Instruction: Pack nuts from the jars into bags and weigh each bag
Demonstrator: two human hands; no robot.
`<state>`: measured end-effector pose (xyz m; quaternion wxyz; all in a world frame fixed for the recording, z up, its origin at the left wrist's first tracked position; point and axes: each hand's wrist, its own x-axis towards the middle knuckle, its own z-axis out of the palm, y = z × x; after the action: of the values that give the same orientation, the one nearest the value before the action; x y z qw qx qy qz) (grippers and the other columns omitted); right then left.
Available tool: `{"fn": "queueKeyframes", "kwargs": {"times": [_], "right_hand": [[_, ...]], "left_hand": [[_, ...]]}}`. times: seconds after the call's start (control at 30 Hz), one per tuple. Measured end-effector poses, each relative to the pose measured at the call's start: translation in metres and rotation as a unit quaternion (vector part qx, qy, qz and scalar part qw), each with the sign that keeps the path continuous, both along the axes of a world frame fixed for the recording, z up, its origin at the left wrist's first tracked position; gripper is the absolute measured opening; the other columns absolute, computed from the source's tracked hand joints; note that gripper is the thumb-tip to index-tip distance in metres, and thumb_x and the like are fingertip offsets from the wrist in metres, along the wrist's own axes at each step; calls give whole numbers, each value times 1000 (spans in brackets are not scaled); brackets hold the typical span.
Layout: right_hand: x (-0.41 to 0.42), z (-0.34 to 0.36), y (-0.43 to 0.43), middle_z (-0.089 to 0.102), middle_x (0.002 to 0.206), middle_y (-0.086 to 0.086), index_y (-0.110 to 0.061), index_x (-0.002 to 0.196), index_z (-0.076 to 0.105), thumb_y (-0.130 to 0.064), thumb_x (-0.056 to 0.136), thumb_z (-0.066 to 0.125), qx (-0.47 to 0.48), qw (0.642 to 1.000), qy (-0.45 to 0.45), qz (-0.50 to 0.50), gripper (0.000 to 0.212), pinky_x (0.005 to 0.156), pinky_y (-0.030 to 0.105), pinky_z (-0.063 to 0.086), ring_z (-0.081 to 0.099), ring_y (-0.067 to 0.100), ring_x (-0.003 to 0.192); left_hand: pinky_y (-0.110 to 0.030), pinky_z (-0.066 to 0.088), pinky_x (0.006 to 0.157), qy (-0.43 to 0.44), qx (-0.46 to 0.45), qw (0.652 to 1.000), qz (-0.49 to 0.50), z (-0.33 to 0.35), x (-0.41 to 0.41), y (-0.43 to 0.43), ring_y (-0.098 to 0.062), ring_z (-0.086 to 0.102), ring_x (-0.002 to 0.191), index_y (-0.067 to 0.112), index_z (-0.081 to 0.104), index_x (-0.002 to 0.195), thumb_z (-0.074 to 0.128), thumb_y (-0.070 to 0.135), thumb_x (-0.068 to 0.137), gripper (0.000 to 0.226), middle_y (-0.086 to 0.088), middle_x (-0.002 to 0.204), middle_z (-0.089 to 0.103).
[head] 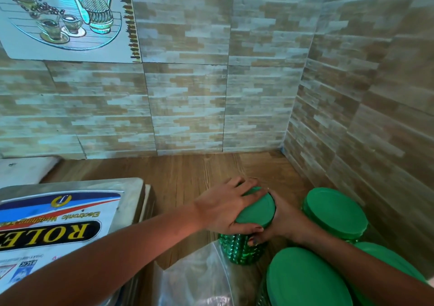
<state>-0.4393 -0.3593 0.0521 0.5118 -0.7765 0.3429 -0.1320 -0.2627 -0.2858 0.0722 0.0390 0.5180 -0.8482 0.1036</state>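
The jar [244, 250], green and knobbly, stands on the wooden counter [187, 171]. The left hand [225, 208] covers its green lid [259, 210], fingers spread over the top and thumb hooked under the near rim. The right hand [283, 221] grips the jar just below the lid, fingers curled round its side. Right of this jar stand more green-lidded jars [335, 211], close together. Just in front of it lies a clear plastic bag [197, 278]. Left of it sits a weighing scale [58, 223].
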Motion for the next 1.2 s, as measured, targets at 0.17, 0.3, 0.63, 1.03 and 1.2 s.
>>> {"fn": "queueKeyframes", "kwargs": {"times": [0.17, 0.3, 0.63, 1.03, 1.2], "right_hand": [[0, 0, 1, 57, 118, -8, -24, 129, 38, -35, 19, 91, -17, 999, 32, -17, 124, 96, 35, 47, 53, 11, 112], [-1, -1, 2, 59, 116, -9, -23, 132, 36, -23, 29, 94, -16, 999, 35, -10, 118, 94, 33, 49, 55, 8, 109], [0, -5, -1, 60, 116, -10, -28, 126, 39, -52, 10, 90, -17, 999, 31, -13, 129, 98, 35, 47, 53, 8, 113], [-2, 0, 1, 59, 118, -9, -30, 127, 38, -45, 16, 91, -14, 999, 34, -4, 125, 98, 38, 46, 53, 10, 113], [-1, -1, 0, 58, 119, -11, -28, 130, 38, -44, 17, 89, -31, 998, 48, -10, 125, 100, 36, 45, 52, 9, 114]], "left_hand": [[-43, 35, 101, 10, -10, 992, 122, 2, -23, 11, -33, 38, 120, 11, 19, 147, -7, 76, 77, 99, -18, 146, 30], [-42, 38, 94, 24, -22, 975, 219, 2, -41, 18, -32, 39, 116, 11, 20, 146, -15, 72, 73, 101, -17, 141, 33], [-31, 55, 54, 24, 67, 974, 214, 52, -13, 49, -16, 58, 61, 9, 59, 84, 28, 55, 93, 56, -3, 74, 51], [-33, 42, 96, 70, 70, 985, 144, 22, -13, 10, -22, 43, 120, 7, 29, 143, 23, 46, 97, 61, -11, 137, 41], [-29, 53, 68, 47, 66, 976, 203, 37, -10, 41, -15, 52, 81, 8, 56, 109, 23, 56, 93, 60, -5, 93, 52]]}}
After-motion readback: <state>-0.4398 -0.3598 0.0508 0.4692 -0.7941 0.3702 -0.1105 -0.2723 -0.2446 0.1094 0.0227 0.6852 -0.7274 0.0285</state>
